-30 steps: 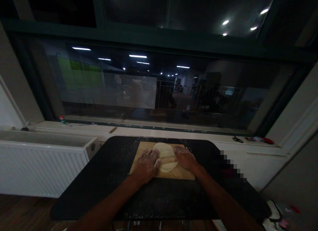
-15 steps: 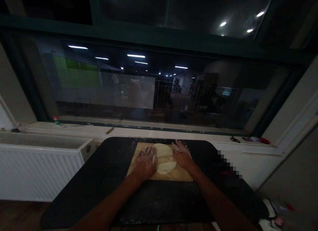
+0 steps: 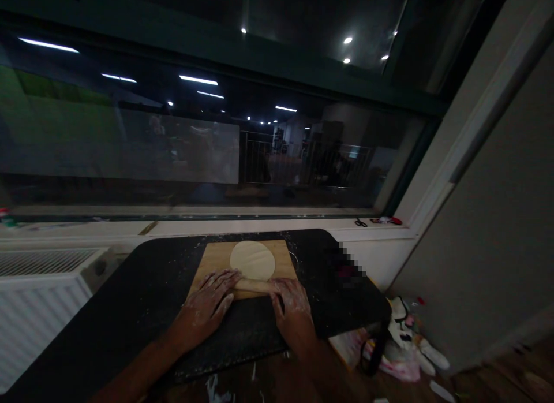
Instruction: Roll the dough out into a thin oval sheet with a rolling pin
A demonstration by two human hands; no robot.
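A pale, round, flat sheet of dough [image 3: 252, 260] lies on a wooden board [image 3: 283, 256], which rests on a black table [image 3: 160, 282]. Across the near edge of the dough runs a wooden rolling pin [image 3: 253, 286]. My left hand [image 3: 206, 305] is on the pin's left end, fingers stretched over it and dusted with flour. On the right end is my right hand [image 3: 294, 305], also floury, its fingers bent over the pin. Both ends of the pin are hidden under my hands.
Behind the table runs a white sill [image 3: 268, 224] holding scissors [image 3: 360, 223], below a dark window. A white radiator [image 3: 38, 316] stands left. Bags and shoes [image 3: 407, 345] lie on the floor at right. A pixelated patch covers part of the table's right side.
Both hands have drawn the rolling pin from the middle of the dough back to its near edge. The head view has turned to the right.
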